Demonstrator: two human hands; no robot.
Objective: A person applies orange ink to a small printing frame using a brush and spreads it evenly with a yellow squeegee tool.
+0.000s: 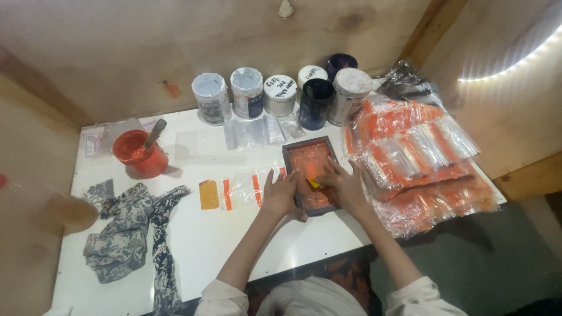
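White table [193, 234], plywood walls [117, 41], left hand [281, 193] steadying orange screen frame [293, 151], right hand [345, 184] grip closed on yellow squeegee [315, 183]

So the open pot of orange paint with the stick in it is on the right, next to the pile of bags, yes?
Not quite. The head view shows the open pot of orange paint with the stick in it on the left of the table, above the patterned cloth. The pile of bags is on the right.

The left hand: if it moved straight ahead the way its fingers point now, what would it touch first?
The left hand rests on the dark frame's left edge, fingers pointing away. Straight on, it would probably first meet the clear bags, then the jars; depth is uncertain.
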